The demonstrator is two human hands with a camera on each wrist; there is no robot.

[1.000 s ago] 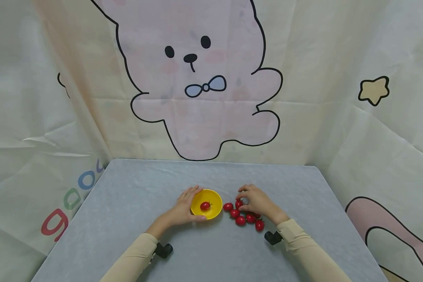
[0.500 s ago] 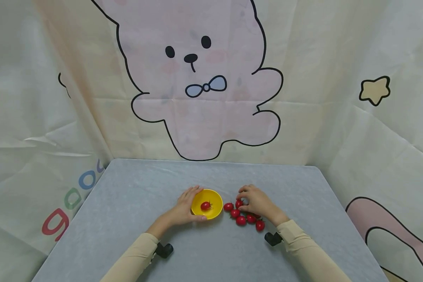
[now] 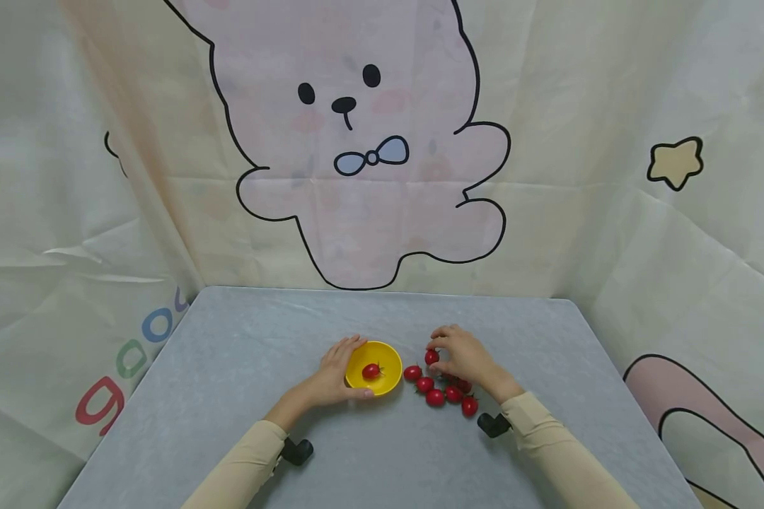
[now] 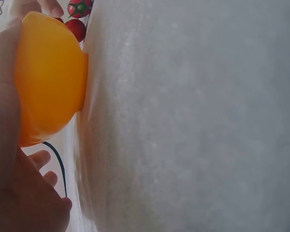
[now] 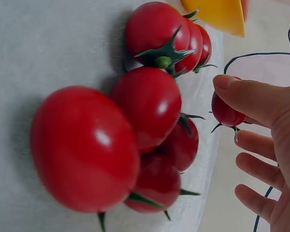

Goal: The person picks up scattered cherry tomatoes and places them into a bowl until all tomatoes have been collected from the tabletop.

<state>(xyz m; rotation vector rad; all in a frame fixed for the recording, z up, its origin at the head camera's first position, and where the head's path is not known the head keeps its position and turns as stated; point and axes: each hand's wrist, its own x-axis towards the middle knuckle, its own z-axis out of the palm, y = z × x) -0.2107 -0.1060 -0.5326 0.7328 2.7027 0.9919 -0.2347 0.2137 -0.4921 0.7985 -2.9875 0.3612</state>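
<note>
A yellow bowl stands on the grey table with one small red tomato inside it. My left hand grips the bowl's left side, thumb at the near rim and fingers at the far rim; the left wrist view shows the bowl's outer wall against this hand. Between thumb and fingertips my right hand pinches a cherry tomato, lifted off the table in the right wrist view. Below that hand lie several more cherry tomatoes with green stems, some of them partly hidden by it.
The loose tomatoes sit in a group just right of the bowl. The grey table ends at a fabric backdrop with a cartoon bear, and similar fabric hangs on both sides.
My right hand has risen slightly, bringing one tomato up and away from the group. More of the tomatoes beneath it show now. The left hand and bowl hold their place.
</note>
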